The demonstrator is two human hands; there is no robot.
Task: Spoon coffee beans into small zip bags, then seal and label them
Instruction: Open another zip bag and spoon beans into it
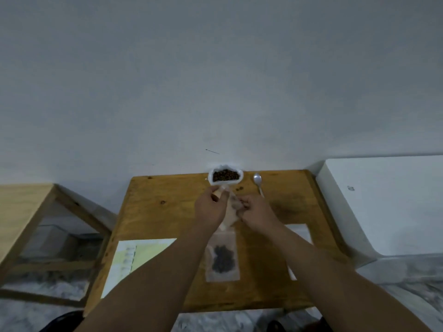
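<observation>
A small wooden table with an orange-brown top stands against a pale grey wall. At the middle of its far edge sits a white plastic bag, rolled open, of dark coffee beans; a few loose dark beans lie on the wood just beside it. A silver metal spoon lies near the far edge, to the right of the bean bag and apart from it, bowl toward the wall, untouched.

Both bare hands meet over the centre of the table, nearer the far edge. The left hand is closed, pinching the upper corner of a small clear zip bag; the right hand is closed on the opposite side of the same bag, fingertips curled at its edge. The bag hangs tilted between them; its contents cannot be made out through the blur.

A second small clear zip bag holding a dark clump of coffee beans lies flat toward the near edge, between the forearms. A pale yellow sheet with white rectangular labels lies at the near-left corner. A white sheet, partly hidden by the right forearm, lies at the right edge. A white box-like unit stands right of the table; a lighter wooden frame stands to its left.
</observation>
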